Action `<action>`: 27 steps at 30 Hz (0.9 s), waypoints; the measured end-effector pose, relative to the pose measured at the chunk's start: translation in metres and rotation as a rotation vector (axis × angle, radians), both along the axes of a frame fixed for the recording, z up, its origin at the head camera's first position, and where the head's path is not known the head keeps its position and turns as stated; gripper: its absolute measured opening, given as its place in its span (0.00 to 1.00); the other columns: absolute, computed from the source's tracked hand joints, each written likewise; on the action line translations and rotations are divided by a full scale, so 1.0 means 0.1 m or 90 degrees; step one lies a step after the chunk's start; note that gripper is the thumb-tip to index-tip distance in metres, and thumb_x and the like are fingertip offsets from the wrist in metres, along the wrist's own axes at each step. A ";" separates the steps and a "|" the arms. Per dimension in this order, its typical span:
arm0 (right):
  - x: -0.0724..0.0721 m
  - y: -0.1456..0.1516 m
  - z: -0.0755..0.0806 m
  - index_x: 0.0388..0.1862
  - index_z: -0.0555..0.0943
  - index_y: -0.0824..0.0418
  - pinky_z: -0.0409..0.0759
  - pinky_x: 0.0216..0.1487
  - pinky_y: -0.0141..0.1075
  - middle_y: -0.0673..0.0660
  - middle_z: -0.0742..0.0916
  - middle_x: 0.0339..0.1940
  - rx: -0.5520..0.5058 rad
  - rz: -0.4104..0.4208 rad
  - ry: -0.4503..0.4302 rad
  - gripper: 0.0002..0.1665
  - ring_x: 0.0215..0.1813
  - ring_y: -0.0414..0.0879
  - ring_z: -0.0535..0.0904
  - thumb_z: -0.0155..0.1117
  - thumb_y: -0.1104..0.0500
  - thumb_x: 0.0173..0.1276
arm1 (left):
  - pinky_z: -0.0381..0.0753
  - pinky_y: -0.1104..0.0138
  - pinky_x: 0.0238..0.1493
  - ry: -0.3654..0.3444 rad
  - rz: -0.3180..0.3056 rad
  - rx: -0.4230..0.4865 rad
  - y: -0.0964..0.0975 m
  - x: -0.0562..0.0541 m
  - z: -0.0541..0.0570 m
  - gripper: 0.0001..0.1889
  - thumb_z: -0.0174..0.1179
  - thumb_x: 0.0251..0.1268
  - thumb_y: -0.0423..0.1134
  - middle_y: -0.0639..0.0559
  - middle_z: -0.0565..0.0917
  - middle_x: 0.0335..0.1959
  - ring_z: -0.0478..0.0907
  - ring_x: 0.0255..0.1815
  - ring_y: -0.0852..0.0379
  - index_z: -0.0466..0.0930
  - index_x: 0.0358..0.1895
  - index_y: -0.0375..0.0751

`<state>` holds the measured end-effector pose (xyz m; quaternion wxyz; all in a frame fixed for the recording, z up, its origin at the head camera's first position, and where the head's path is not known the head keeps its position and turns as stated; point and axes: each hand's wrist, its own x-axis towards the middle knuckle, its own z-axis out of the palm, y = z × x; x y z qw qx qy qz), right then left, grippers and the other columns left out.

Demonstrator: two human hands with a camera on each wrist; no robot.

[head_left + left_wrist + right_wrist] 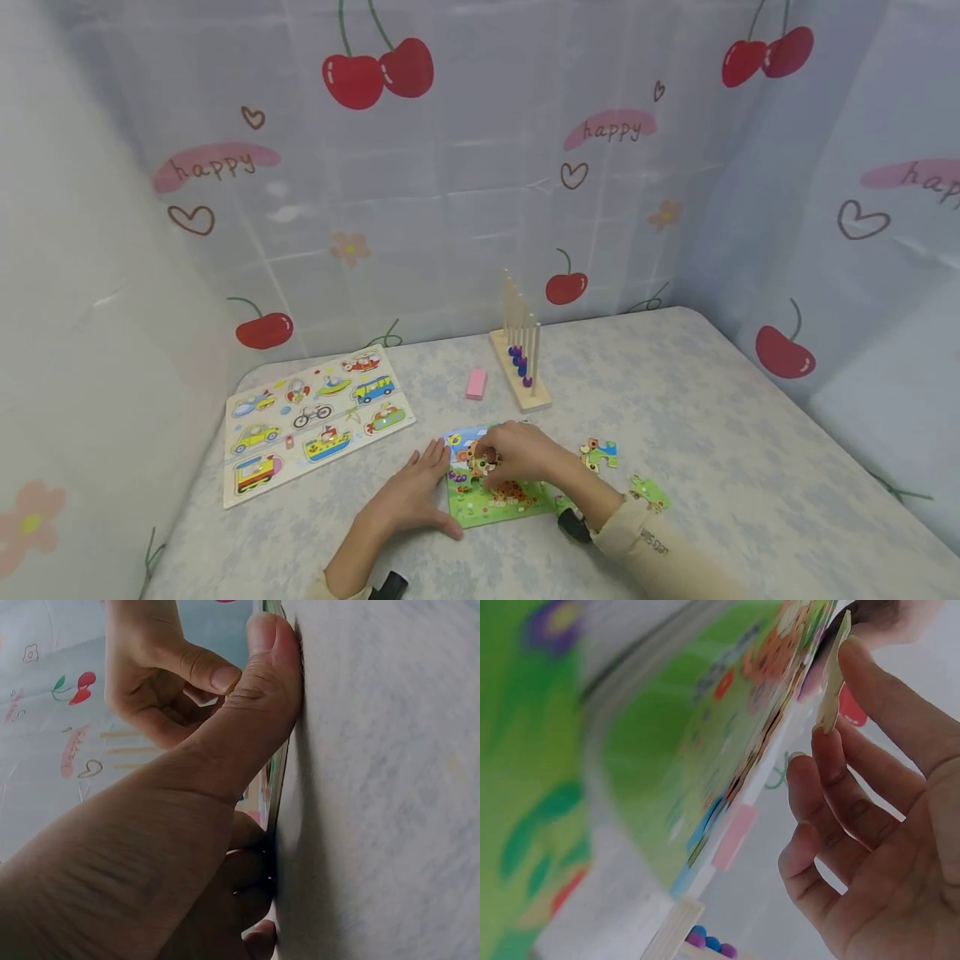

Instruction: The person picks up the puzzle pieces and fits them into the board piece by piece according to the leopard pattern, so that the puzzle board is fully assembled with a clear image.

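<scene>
A green and blue jigsaw puzzle with a spotted animal picture lies flat on the table. My right hand is over its upper middle, partly hiding the picture. Between thumb and fingers it pinches a thin jigsaw piece, seen nearly edge-on in the right wrist view. My left hand rests beside the puzzle's left edge, fingers stretched along the side and thumb at the near left corner. Right of the puzzle lie loose jigsaw pieces, some joined, and another green piece.
At the left lies a wooden vehicle puzzle board. Behind the jigsaw are a pink block and a wooden peg stand with upright rods and blue and purple beads. Printed curtains rise at the back and sides.
</scene>
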<state>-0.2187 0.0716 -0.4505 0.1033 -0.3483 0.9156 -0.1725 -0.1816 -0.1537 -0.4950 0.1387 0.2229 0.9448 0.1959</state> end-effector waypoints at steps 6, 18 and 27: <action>-0.01 -0.11 -0.02 0.38 0.86 0.51 0.66 0.25 0.27 0.41 0.78 0.23 0.018 -0.007 0.007 0.16 0.25 0.34 0.67 0.78 0.49 0.52 | 0.48 0.46 0.79 -0.014 -0.006 0.013 -0.01 0.01 0.01 0.68 0.73 0.33 0.69 0.35 0.47 0.79 0.43 0.81 0.41 0.51 0.76 0.31; -0.02 -0.14 -0.10 0.39 0.87 0.52 0.66 0.25 0.27 0.40 0.78 0.21 0.010 -0.031 0.004 0.18 0.24 0.34 0.67 0.79 0.47 0.51 | 0.46 0.47 0.79 -0.021 -0.015 0.001 -0.03 -0.02 0.02 0.67 0.72 0.36 0.69 0.37 0.46 0.80 0.42 0.81 0.43 0.50 0.76 0.32; -0.02 -0.12 -0.13 0.45 0.86 0.52 0.72 0.30 0.26 0.41 0.84 0.29 -0.009 -0.039 -0.004 0.24 0.30 0.31 0.73 0.80 0.47 0.48 | 0.46 0.47 0.80 -0.022 -0.014 0.000 -0.02 -0.01 0.02 0.67 0.72 0.36 0.69 0.37 0.46 0.80 0.42 0.81 0.43 0.50 0.76 0.32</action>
